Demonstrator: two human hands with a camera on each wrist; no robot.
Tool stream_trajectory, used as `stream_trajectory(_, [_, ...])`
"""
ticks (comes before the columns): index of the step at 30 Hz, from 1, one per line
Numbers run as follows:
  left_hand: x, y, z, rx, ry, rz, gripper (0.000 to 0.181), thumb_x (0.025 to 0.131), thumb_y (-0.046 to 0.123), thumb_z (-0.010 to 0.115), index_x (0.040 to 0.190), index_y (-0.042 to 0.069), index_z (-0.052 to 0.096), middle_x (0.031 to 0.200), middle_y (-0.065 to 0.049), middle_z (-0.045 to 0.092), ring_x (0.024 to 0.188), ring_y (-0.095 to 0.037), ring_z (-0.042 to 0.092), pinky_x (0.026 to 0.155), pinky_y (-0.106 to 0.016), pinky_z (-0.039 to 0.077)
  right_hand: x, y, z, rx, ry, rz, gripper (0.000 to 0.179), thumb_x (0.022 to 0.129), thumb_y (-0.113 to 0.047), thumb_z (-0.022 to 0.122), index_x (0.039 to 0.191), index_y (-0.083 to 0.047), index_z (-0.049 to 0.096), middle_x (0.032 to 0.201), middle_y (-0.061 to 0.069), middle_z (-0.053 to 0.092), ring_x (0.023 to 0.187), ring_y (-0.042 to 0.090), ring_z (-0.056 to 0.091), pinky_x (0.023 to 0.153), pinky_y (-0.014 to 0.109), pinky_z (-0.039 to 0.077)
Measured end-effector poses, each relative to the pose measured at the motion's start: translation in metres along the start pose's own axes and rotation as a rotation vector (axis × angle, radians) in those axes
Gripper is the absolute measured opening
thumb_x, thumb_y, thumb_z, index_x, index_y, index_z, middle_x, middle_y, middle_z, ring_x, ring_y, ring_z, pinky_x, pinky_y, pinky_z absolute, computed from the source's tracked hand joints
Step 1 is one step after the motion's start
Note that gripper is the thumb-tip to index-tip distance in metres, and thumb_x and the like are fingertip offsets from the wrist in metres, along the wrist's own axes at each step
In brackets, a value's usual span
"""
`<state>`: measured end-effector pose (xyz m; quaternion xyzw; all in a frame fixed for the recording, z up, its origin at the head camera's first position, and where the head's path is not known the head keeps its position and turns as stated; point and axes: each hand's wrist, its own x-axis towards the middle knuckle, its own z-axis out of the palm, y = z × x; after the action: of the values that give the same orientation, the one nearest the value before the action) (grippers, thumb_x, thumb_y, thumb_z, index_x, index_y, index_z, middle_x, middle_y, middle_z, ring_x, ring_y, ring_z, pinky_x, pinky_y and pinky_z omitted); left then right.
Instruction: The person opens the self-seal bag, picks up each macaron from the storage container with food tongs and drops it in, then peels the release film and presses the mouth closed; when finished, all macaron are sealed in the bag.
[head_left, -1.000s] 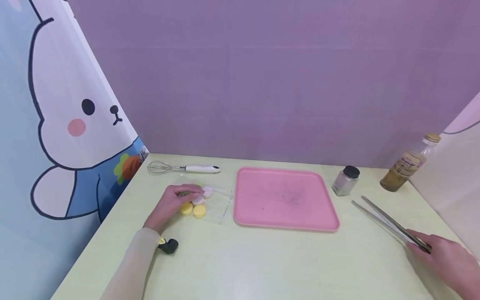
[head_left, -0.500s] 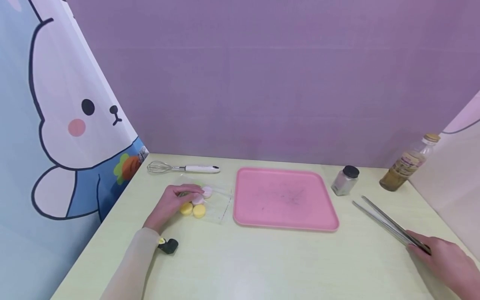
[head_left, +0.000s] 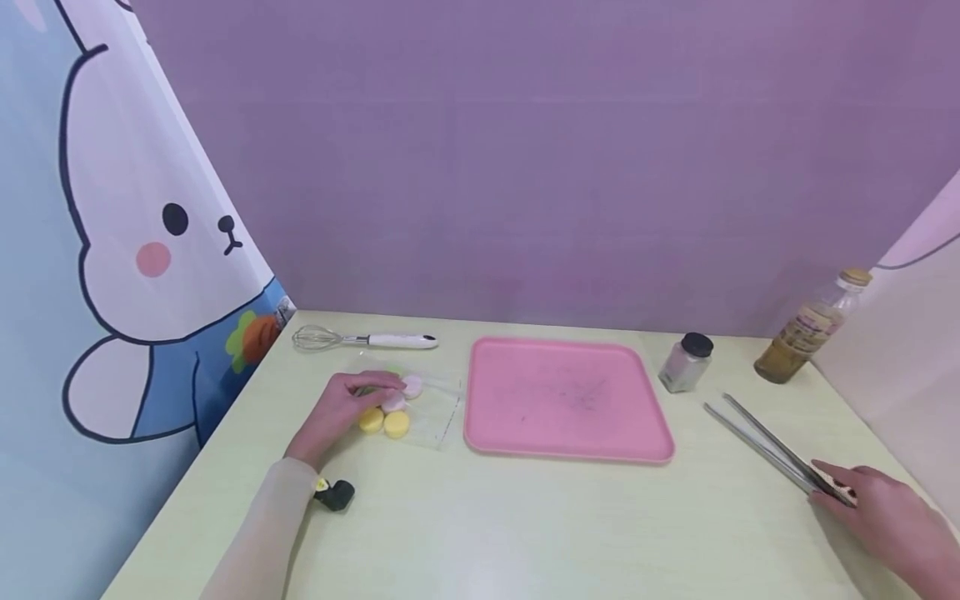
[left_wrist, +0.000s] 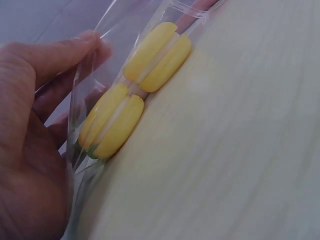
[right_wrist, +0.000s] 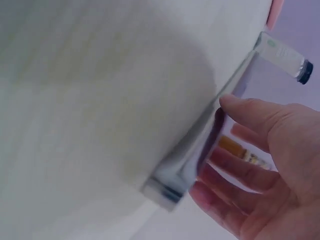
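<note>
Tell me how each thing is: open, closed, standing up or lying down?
Whisk: lying flat.
Clear plastic bag: held by the left hand; can't tell if it's sealed.
Yellow macarons: whole, inside the bag.
Pink tray: lying flat, with grey marks.
Jar: standing, black lid on.
Labelled bottle: standing, tan top on, brownish liquid inside.
Tongs: spread open, held by the right hand.

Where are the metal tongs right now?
In the head view, the metal tongs are toward the right, gripped at one end by the right hand, the other end near the black-lidded jar.
</note>
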<state>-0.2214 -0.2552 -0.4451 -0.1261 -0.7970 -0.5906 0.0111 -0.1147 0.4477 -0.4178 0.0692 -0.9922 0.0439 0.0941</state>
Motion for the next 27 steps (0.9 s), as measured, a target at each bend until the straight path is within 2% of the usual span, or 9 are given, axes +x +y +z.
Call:
stream_trajectory(4, [0.000, 0.001, 0.000, 0.022, -0.003, -0.010, 0.022, 0.091, 0.028, 0.078, 0.111, 0.020, 0.079, 0.123, 0.001, 0.071, 0.126, -0.019, 0.057, 0.114, -0.049, 0.034, -0.002, -0.016, -0.009, 0.012, 0.089, -0.005, 0.042, 0.090, -0.026, 0.077, 0.119, 0.003, 0.067, 0.099, 0.028, 0.066, 0.074, 0.037, 0.064, 0.052, 0.055, 0.050])
stream_trajectory(6, [0.000, 0.003, -0.001, 0.041, -0.007, -0.028, 0.023, 0.091, 0.031, 0.078, 0.111, 0.022, 0.079, 0.128, 0.000, 0.069, 0.130, -0.020, 0.054, 0.116, -0.053, 0.030, -0.004, -0.030, -0.014, 0.043, 0.131, -0.019, 0.039, 0.090, -0.022, 0.076, 0.119, 0.001, 0.066, 0.103, 0.028, 0.065, 0.076, 0.039, 0.065, 0.050, 0.055, 0.049])
stream_trajectory(9, [0.001, 0.008, -0.001, 0.078, -0.018, -0.061, 0.024, 0.091, 0.034, 0.078, 0.113, 0.026, 0.078, 0.135, 0.001, 0.065, 0.136, -0.021, 0.049, 0.118, -0.058, 0.022, -0.005, -0.053, -0.019, 0.087, 0.198, -0.059, 0.035, 0.087, -0.013, 0.077, 0.119, -0.002, 0.068, 0.103, 0.023, 0.068, 0.075, 0.037, 0.066, 0.048, 0.054, 0.048])
stream_trajectory(11, [0.002, 0.012, 0.000, 0.114, -0.028, -0.071, 0.024, 0.091, 0.035, 0.077, 0.115, 0.029, 0.077, 0.139, 0.003, 0.062, 0.139, -0.022, 0.045, 0.118, -0.060, 0.020, -0.005, -0.070, -0.021, 0.107, 0.216, -0.082, 0.035, 0.084, -0.010, 0.077, 0.118, -0.005, 0.069, 0.101, 0.016, 0.071, 0.071, 0.029, 0.065, 0.046, 0.049, 0.048])
stream_trajectory(14, [0.004, 0.018, 0.000, 0.157, -0.037, -0.066, 0.026, 0.092, 0.037, 0.076, 0.118, 0.032, 0.076, 0.138, 0.005, 0.062, 0.140, -0.023, 0.044, 0.117, -0.061, 0.022, -0.002, -0.097, -0.023, 0.134, 0.223, -0.123, 0.034, 0.082, -0.007, 0.079, 0.115, -0.009, 0.072, 0.093, 0.004, 0.074, 0.071, 0.023, 0.067, 0.049, 0.045, 0.051])
stream_trajectory(17, [0.006, 0.026, 0.001, 0.184, -0.037, -0.067, 0.027, 0.093, 0.038, 0.074, 0.119, 0.033, 0.075, 0.133, 0.008, 0.065, 0.139, -0.023, 0.045, 0.115, -0.062, 0.025, 0.003, -0.124, -0.022, 0.147, 0.218, -0.168, 0.035, 0.079, -0.006, 0.081, 0.113, -0.012, 0.074, 0.086, -0.007, 0.073, 0.073, 0.015, 0.068, 0.052, 0.035, 0.052])
stream_trajectory(21, [0.013, 0.033, 0.003, 0.205, -0.049, -0.063, 0.026, 0.093, 0.037, 0.074, 0.119, 0.032, 0.076, 0.126, 0.010, 0.068, 0.136, -0.023, 0.047, 0.114, -0.061, 0.028, 0.008, -0.165, -0.016, 0.263, 0.169, -0.215, 0.031, 0.080, -0.005, 0.081, 0.110, -0.009, 0.075, 0.082, -0.013, 0.070, 0.068, -0.001, 0.060, 0.053, 0.023, 0.050])
stream_trajectory(23, [0.018, 0.034, 0.003, 0.223, -0.056, -0.044, 0.025, 0.093, 0.037, 0.074, 0.117, 0.030, 0.077, 0.125, 0.008, 0.069, 0.134, -0.024, 0.050, 0.113, -0.059, 0.030, 0.011, -0.188, -0.012, 0.378, 0.097, -0.234, 0.028, 0.082, -0.004, 0.079, 0.110, -0.006, 0.075, 0.081, -0.011, 0.070, 0.067, -0.005, 0.056, 0.053, 0.020, 0.051])
stream_trajectory(27, [0.026, 0.038, 0.002, 0.280, -0.074, -0.003, 0.021, 0.092, 0.035, 0.076, 0.111, 0.027, 0.079, 0.123, 0.005, 0.070, 0.131, -0.026, 0.053, 0.112, -0.059, 0.033, 0.018, -0.233, -0.003, 0.573, -0.066, -0.270, 0.023, 0.089, -0.006, 0.074, 0.112, -0.003, 0.074, 0.086, -0.007, 0.071, 0.073, -0.001, 0.062, 0.060, 0.022, 0.055])
